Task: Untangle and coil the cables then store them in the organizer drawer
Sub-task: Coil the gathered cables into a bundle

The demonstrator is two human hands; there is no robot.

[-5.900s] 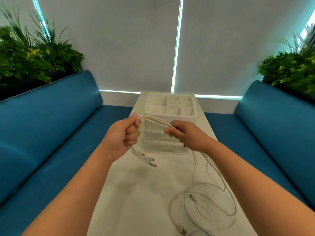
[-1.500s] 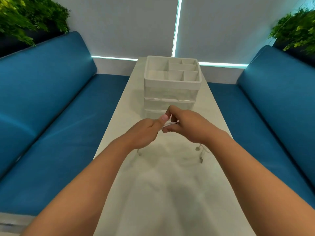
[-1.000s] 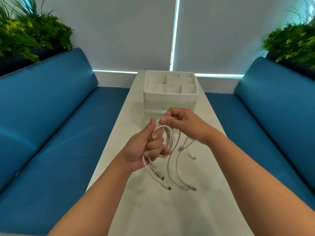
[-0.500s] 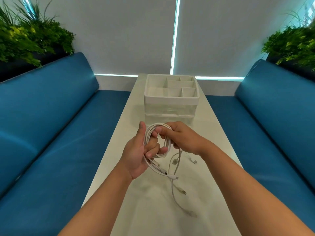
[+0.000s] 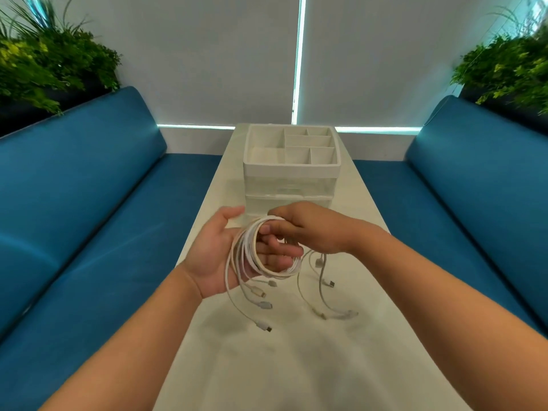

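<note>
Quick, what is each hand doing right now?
Left hand: open, the cable coil looped around its fingers.
Right hand: pinching the top of the coil.

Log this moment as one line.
left hand: wrapped by white cable coil | right hand: pinching coil top | white plastic organizer: drawers closed
</note>
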